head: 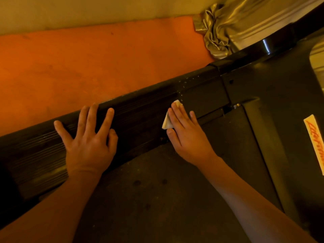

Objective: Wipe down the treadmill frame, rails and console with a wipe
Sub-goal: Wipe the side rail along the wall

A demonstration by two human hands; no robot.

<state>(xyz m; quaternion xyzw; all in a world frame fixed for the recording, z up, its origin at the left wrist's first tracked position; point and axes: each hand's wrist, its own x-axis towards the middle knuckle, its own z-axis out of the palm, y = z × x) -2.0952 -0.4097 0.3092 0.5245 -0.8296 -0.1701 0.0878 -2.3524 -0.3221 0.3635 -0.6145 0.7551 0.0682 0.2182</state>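
Obs. 1, key relation: the black ribbed plastic side rail of the treadmill (140, 118) runs as 1 long diagonal band from the lower left of the frame to the upper right. Both hands lie on it. The small white folded wipe (166, 122) sits on the rail at centre frame, just short of the joint where the rail meets the smooth dark moulded motor cover (273, 79).

Obs. 2, hands: the right hand (186, 135) is flat, with straight fingers pressing the wipe onto the rail. Only the wipe's left edge and top corner show past the fingers. The left hand (89, 142) is spread, palm down, on the ribbed rail to the lower left, apart from the wipe and holding nothing; it reads as a brace.

Judgement: the right hand is the working hand. The next stroke should follow the rail's long axis, either up-right over the pale specks (185, 83) near the joint or back down-left toward the bracing hand.

Obs. 3, surroundings: the grey dusty walking belt (157, 190) is at lower centre. A cream label with red script (314, 142) is at the right edge. An orange floor covering (87, 58) lies beyond the rail, a pale wall (87, 9) runs along the top, and crumpled gold satin fabric (226, 30) sits at upper right.
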